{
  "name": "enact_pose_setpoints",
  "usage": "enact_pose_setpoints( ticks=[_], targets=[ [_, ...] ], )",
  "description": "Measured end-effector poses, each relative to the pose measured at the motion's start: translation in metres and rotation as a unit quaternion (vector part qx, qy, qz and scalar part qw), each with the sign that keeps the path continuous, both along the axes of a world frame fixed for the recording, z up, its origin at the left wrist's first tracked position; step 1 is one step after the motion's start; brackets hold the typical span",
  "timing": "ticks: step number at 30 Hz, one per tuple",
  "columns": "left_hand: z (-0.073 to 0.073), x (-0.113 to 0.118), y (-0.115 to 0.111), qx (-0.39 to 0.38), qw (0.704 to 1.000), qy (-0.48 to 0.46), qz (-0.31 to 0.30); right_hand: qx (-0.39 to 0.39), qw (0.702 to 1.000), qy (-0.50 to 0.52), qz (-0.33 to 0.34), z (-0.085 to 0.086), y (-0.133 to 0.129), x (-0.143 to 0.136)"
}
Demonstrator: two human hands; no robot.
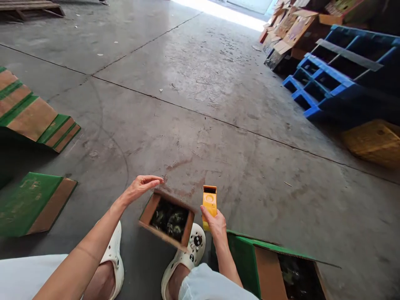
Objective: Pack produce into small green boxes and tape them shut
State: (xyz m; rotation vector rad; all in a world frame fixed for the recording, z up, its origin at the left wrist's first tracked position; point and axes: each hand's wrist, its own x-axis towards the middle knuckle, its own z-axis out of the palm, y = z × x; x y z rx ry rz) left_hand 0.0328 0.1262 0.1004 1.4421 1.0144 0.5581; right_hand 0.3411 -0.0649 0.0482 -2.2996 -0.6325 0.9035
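Note:
My left hand [142,187] hovers above the far left corner of a small open cardboard box [191,227], fingers stretched forward and the thumb alongside them. I see nothing held in it. Dark, glossy round items [170,218] in clear wrapping fill the box, which is between my feet. My right hand [217,223] is closed around a yellow hand-held device [209,200] with a dark slot at its far end. Its exact kind is not plain. That hand is just right of the box, apart from it.
A green and brown carton [268,266] with dark contents sits at lower right. Green-striped cartons [34,114] and a green carton [37,204] are at left. Blue pallets [328,79], stacked cardboard boxes [296,29] and a yellowish crate [375,141] line the right. A wooden pallet [31,8] lies far left.

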Motion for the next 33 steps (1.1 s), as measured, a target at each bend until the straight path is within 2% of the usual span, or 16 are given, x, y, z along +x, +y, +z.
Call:
enact_pose_setpoints(
  ticks=[3,5,8,11,14,17,19,21,24,25,26,27,29,31,33],
  targets=[
    [0.002,-0.010,0.003,0.071,0.987,0.040,0.137,0.005,0.999,0.011,0.030,-0.004,0.001,-0.018],
    [0.004,-0.014,-0.002,0.105,0.978,0.083,0.157,0.009,0.999,0.009,0.044,-0.002,0.000,-0.026],
    [-0.003,-0.020,-0.022,0.071,0.988,0.107,0.081,-0.001,0.999,-0.006,0.048,0.006,-0.004,-0.028],
    [-0.026,-0.023,-0.050,-0.040,0.989,0.139,0.025,-0.017,0.999,-0.014,0.037,0.007,-0.012,-0.026],
    [-0.052,-0.017,-0.075,-0.090,0.955,0.281,-0.020,-0.013,0.999,-0.008,0.043,0.001,-0.015,-0.030],
    [-0.065,-0.005,-0.091,-0.087,0.919,0.384,-0.012,0.001,0.998,-0.004,0.065,-0.003,-0.005,-0.039],
    [-0.065,0.000,-0.098,-0.082,0.916,0.392,0.025,0.015,0.997,-0.007,0.074,-0.001,0.009,-0.045],
    [-0.060,0.003,-0.105,-0.041,0.920,0.377,0.098,0.035,0.996,-0.004,0.085,0.004,0.024,-0.049],
    [-0.048,0.003,-0.116,0.111,0.897,0.354,0.242,0.060,0.993,-0.003,0.104,0.014,0.036,-0.051],
    [-0.044,0.004,-0.119,0.159,0.892,0.337,0.256,0.064,0.992,-0.008,0.108,0.017,0.037,-0.051],
    [-0.039,0.007,-0.120,0.190,0.898,0.317,0.238,0.065,0.992,-0.016,0.111,0.019,0.036,-0.051],
    [-0.036,0.012,-0.120,0.201,0.913,0.300,0.190,0.061,0.991,-0.026,0.114,0.022,0.034,-0.050],
    [-0.031,0.028,-0.115,0.177,0.937,0.296,0.050,0.034,0.991,-0.052,0.122,0.028,0.031,-0.050],
    [-0.030,0.052,-0.105,0.119,0.927,0.351,-0.053,-0.007,0.986,-0.082,0.147,0.034,0.031,-0.052],
    [-0.032,0.075,-0.093,0.065,0.906,0.408,-0.088,-0.049,0.972,-0.126,0.194,0.040,0.035,-0.057]
  ],
)
